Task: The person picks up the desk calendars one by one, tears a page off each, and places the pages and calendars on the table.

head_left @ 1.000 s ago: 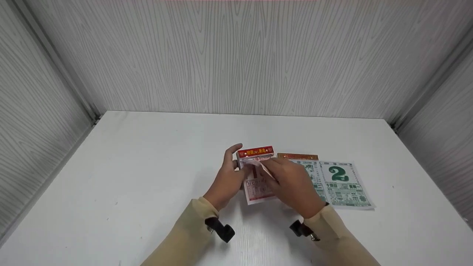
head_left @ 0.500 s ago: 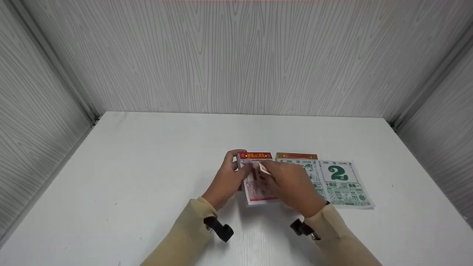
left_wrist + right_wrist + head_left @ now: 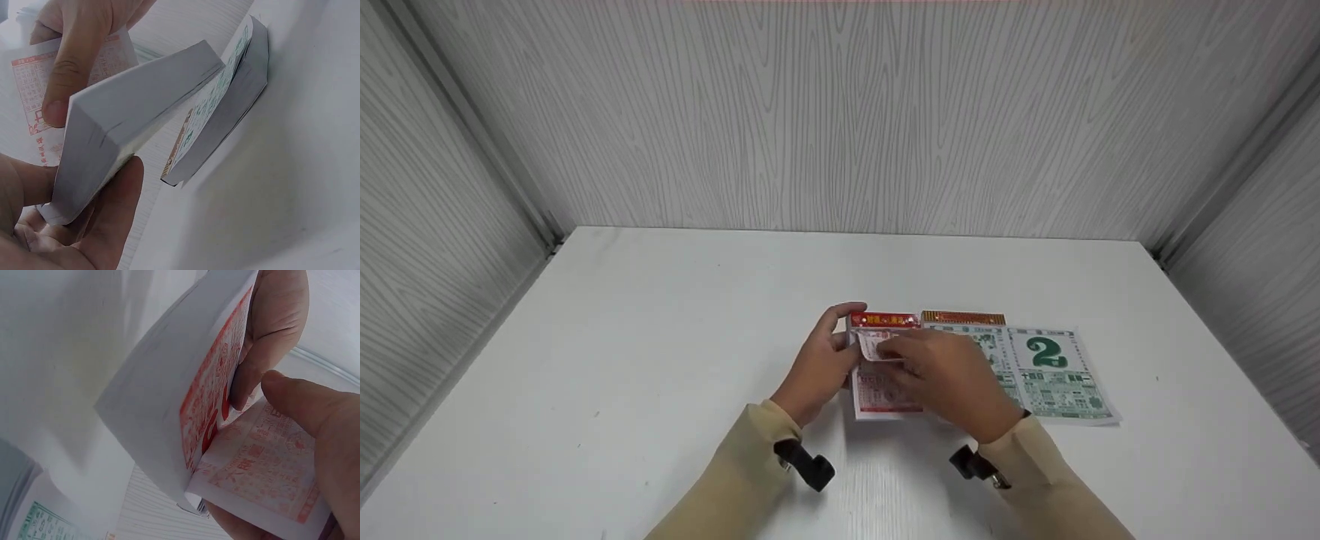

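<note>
Over the white surface (image 3: pixel 660 337) a red-topped calendar pad (image 3: pixel 883 397) is leaning, left hand (image 3: pixel 819 367) curling round its left edge, probably for steadying it; right hand (image 3: pixel 952 375) is pinching a folded-back sheet (image 3: pixel 874 343), likely for control.

Panelled booth (image 3: pixel 457 187), room type unclear: white surface (image 3: pixel 660 322) below left hand (image 3: pixel 817 366), grey woodgrain panels (image 3: pixel 840 120) beyond it and either side.
</note>
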Demonstrator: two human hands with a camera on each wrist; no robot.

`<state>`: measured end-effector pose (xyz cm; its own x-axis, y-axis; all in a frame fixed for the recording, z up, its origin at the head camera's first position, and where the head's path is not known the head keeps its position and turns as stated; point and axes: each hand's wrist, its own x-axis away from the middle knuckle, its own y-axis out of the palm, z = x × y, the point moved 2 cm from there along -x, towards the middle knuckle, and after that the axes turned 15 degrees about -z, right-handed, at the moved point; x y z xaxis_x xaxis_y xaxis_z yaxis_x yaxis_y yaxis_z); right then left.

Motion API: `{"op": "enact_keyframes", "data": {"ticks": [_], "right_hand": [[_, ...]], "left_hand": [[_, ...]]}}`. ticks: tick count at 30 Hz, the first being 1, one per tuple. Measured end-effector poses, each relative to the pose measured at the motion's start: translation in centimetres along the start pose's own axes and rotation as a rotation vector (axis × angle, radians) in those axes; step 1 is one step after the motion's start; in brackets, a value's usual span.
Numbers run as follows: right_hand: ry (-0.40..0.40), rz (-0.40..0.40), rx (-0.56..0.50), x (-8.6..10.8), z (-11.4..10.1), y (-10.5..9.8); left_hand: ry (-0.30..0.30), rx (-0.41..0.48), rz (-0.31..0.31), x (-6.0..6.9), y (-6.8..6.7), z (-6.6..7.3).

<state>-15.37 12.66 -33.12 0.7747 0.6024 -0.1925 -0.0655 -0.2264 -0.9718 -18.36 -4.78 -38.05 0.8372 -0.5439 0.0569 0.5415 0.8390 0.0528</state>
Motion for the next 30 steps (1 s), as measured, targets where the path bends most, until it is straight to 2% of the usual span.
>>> {"op": "enact_keyframes", "data": {"ticks": [5,12,17,25,30], "right_hand": [[-0.006,0.034,-0.002,0.19,0.12,-0.08],[0.039,0.068,-0.034,0.43,0.25,-0.26],[-0.003,0.097,-0.016,0.44,0.33,-0.33],[0.022,0.056,-0.036,0.39,0.35,-0.61],[0.009,0.095,-0.035,0.57,0.42,-0.8]], "left_hand": [[0.008,0.01,-0.008,-0.03,0.05,-0.02],[0.005,-0.015,-0.05,-0.06,0.24,0.1],[0.002,0.0,-0.05,-0.11,0.27,0.04],[-0.011,0.007,-0.055,-0.1,0.23,-0.01],[-0.005,0.013,-0.053,-0.17,0.11,-0.09]]}}
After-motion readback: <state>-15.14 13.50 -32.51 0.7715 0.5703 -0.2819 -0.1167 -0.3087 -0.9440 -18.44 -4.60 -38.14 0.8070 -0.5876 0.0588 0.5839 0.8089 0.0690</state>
